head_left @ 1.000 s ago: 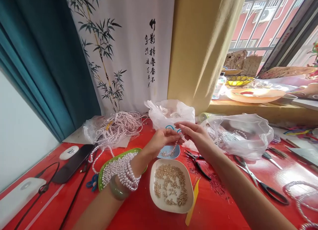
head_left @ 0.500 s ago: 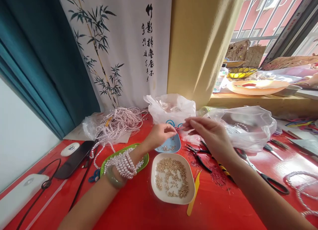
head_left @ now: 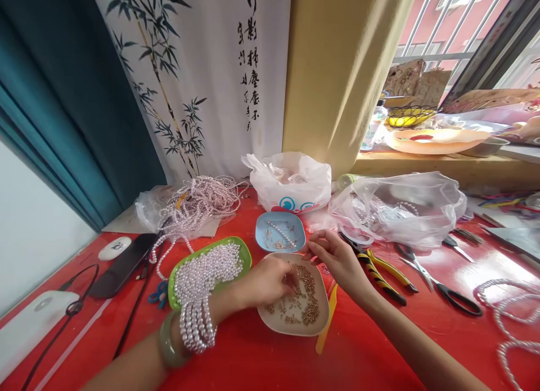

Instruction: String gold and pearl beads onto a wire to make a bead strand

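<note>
My left hand (head_left: 268, 284), wearing pearl strands and a green bangle at the wrist, dips into a white tray (head_left: 291, 329) of small gold beads (head_left: 310, 309). Its fingers are bent together over the beads; whatever they pinch is hidden. Close to the tray's upper right rim, my right hand (head_left: 331, 259) holds thumb and fingertips pressed together on something too small to make out. Just behind, a blue dish (head_left: 261, 242) contains a short pearl string (head_left: 280, 232) and small metal pieces. Left of the tray lies a green dish (head_left: 248, 253) full of loose pearl beads (head_left: 202, 270).
Yellow tweezers (head_left: 327, 323) lie beside the white tray. Pliers (head_left: 390, 273) and scissors (head_left: 439, 290) are at right, with pearl strands (head_left: 506, 318) beyond. Plastic bags (head_left: 291, 183) and a heap of pearl strings (head_left: 202, 202) stand along the back.
My left hand has come down from above the blue dish into the gold beads. My right hand has moved lower, close to the tray. The blue dish is now uncovered.
</note>
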Tool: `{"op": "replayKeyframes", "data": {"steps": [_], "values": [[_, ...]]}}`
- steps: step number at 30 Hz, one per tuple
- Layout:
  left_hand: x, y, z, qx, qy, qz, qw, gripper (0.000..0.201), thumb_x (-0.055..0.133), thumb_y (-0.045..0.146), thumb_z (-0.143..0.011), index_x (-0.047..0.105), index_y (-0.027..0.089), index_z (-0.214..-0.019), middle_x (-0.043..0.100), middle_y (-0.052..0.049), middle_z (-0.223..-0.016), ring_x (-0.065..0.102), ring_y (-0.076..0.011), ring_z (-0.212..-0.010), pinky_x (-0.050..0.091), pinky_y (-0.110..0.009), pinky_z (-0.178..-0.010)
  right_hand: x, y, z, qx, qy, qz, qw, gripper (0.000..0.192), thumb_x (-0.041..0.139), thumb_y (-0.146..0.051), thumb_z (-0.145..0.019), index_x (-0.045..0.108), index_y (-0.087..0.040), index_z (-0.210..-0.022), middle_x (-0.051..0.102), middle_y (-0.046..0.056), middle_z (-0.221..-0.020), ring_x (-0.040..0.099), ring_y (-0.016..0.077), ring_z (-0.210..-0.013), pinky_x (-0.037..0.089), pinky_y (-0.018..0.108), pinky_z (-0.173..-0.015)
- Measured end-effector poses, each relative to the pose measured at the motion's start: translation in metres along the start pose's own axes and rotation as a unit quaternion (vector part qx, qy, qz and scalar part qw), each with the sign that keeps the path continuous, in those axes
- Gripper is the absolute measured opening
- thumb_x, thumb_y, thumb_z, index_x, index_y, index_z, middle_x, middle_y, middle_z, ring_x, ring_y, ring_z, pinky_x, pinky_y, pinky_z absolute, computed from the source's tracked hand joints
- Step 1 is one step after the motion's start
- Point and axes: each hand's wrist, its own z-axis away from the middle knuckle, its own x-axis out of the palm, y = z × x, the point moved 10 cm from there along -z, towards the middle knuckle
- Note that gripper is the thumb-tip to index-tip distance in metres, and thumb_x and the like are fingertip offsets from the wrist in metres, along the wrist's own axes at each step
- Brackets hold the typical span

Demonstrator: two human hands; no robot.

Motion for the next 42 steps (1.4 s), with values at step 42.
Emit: {"op": "replayKeyframes", "data": {"steps": [42], "values": [[-0.091,-0.022,0.023,-0.056,0.214,0.036,0.975,0.015,0.052,0.025,-0.07,0.066,0.02,-0.073,0.067,-0.002,-0.076,0.058,-0.0167,-0.069,0.039,-0.024,-0.063,0.006,0.001,0.017,-0.019,0.046,0.027,0.998,0.017,0.053,-0.037,-0.074,0.053,-0.02,-0.071,0.053,0.0,-0.063,0.049,0.0142,-0.057,0.04,0.025,-0.053]]}}
